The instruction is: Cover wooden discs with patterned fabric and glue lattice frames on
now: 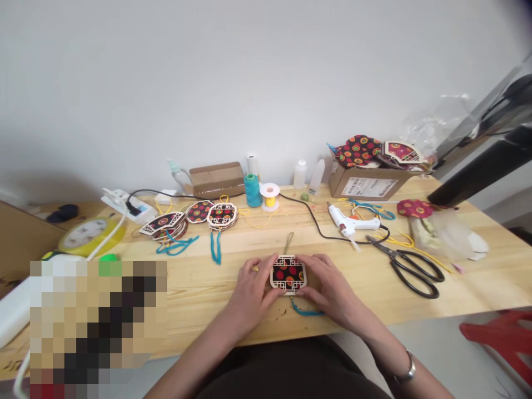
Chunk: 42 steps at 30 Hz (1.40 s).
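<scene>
A small wooden lattice ornament with red-and-black patterned fabric lies on the wooden table near its front edge. My left hand grips its left side, fingers curled around the edge, a ring on one finger. My right hand presses on its right side, fingers closed on the frame. A tan loop sticks out from the ornament's far side. A teal cord trails out beneath it toward me.
Finished ornaments with teal tassels lie at back left beside a power strip. Thread spools, a glue gun, black scissors and a cardboard box of fabric pieces sit right of centre.
</scene>
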### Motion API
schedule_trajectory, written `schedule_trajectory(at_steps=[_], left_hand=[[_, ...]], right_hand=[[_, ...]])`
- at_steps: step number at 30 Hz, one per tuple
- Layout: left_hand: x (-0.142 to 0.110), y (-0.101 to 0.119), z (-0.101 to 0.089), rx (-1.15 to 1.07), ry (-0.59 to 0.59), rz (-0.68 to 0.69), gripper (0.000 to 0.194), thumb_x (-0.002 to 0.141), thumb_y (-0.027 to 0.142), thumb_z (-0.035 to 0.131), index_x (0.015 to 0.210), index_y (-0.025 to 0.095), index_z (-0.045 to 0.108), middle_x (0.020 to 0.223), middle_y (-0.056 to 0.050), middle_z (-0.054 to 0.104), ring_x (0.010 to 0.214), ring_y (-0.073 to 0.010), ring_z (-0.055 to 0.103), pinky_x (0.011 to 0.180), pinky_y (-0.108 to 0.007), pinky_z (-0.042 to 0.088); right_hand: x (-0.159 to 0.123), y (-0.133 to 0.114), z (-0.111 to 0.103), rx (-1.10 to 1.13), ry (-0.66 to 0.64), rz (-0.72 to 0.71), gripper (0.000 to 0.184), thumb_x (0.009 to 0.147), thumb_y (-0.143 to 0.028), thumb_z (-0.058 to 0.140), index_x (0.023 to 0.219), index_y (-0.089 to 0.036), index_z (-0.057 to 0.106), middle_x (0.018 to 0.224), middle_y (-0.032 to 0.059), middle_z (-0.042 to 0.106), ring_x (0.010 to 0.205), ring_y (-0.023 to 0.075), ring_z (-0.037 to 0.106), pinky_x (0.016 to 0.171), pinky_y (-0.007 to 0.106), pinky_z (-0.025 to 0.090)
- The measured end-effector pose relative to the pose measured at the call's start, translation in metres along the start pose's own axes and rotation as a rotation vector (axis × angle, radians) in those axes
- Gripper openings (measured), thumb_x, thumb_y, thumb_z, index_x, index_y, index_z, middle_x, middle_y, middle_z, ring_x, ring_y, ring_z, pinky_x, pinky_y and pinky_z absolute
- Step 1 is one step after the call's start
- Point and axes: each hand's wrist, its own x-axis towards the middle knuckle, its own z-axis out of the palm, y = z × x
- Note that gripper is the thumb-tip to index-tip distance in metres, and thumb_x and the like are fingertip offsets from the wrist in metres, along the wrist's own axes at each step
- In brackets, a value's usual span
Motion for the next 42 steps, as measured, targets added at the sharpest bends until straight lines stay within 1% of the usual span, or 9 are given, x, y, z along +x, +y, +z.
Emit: schedule_trajectory(at_steps=[11,17,21,25,30,33,35,37,42], left_hand=[[0.0,-0.003,0.002,0.017,-0.012,0.006,0.059,0.084,0.022,0.059,0.139,0.025,0.036,0.133,-0.008,0.053,0.118,-0.0261,0.042,0.102,-0.047,0.037],[0.003,-0.001,0.001,0.088,-0.031,0.042,0.057,0.086,0.025,0.057,0.14,0.023,0.037,0.134,-0.009,0.053,0.118,-0.0268,0.042,0.102,-0.048,0.037],[0.006,0.002,0.0,0.158,-0.065,0.047,0.057,0.085,0.026,0.058,0.139,0.022,0.039,0.136,-0.01,0.051,0.119,-0.0283,0.042,0.102,-0.05,0.036],[0.01,0.006,-0.003,0.198,-0.135,0.032,0.056,0.085,0.024,0.057,0.138,0.021,0.039,0.139,-0.009,0.047,0.121,-0.0284,0.039,0.103,-0.05,0.035],[0.016,0.009,-0.01,0.217,-0.225,0.01,0.059,0.084,0.026,0.058,0.139,0.021,0.037,0.138,-0.008,0.045,0.122,-0.0286,0.037,0.104,-0.049,0.035],[0.019,0.009,-0.012,0.229,-0.265,0.005,0.059,0.084,0.029,0.058,0.138,0.02,0.038,0.139,-0.008,0.043,0.122,-0.0291,0.037,0.105,-0.049,0.034],[0.019,0.011,-0.013,0.238,-0.282,-0.001,0.059,0.084,0.029,0.058,0.138,0.02,0.038,0.139,-0.008,0.043,0.122,-0.0293,0.036,0.105,-0.049,0.034],[0.02,0.012,-0.015,0.239,-0.294,-0.003,0.058,0.084,0.028,0.056,0.139,0.019,0.038,0.139,-0.008,0.043,0.123,-0.0291,0.036,0.105,-0.049,0.034],[0.021,0.015,-0.016,0.237,-0.302,-0.007,0.058,0.084,0.028,0.056,0.139,0.021,0.038,0.137,-0.008,0.043,0.123,-0.0291,0.036,0.104,-0.049,0.034]], right_hand=[[0.0,0.003,0.0,0.004,-0.017,-0.007,0.055,0.079,-0.018,0.068,0.129,-0.025,0.046,0.116,0.0057,0.06,0.106,0.0227,0.048,0.093,0.04,0.044],[0.0,0.004,0.001,-0.009,-0.003,-0.024,0.054,0.079,-0.019,0.068,0.129,-0.024,0.047,0.115,0.0067,0.06,0.106,0.024,0.049,0.093,0.043,0.045],[0.0,0.005,0.002,-0.027,0.002,-0.021,0.054,0.08,-0.019,0.067,0.13,-0.025,0.046,0.115,0.0073,0.06,0.106,0.024,0.05,0.092,0.043,0.046],[-0.001,0.007,0.003,-0.043,-0.002,-0.032,0.055,0.081,-0.019,0.067,0.131,-0.024,0.045,0.115,0.0073,0.06,0.106,0.024,0.049,0.092,0.044,0.046],[0.003,0.001,-0.001,-0.085,-0.059,-0.052,0.056,0.082,-0.018,0.065,0.133,-0.024,0.043,0.123,0.0068,0.058,0.107,0.0246,0.048,0.094,0.045,0.045],[0.008,-0.005,-0.006,-0.148,-0.12,-0.033,0.057,0.082,-0.016,0.064,0.134,-0.02,0.043,0.126,0.0089,0.056,0.11,0.0246,0.047,0.098,0.045,0.043],[0.011,-0.008,-0.008,-0.186,-0.158,-0.022,0.057,0.081,-0.015,0.063,0.135,-0.019,0.044,0.127,0.0102,0.054,0.112,0.0246,0.046,0.1,0.045,0.043],[0.013,-0.009,-0.009,-0.204,-0.183,-0.022,0.058,0.081,-0.014,0.063,0.135,-0.02,0.044,0.127,0.0102,0.053,0.113,0.0248,0.045,0.1,0.045,0.043],[0.017,-0.007,-0.009,-0.243,-0.21,-0.039,0.062,0.079,-0.015,0.065,0.137,-0.021,0.043,0.124,0.0107,0.052,0.113,0.026,0.045,0.098,0.046,0.045]])
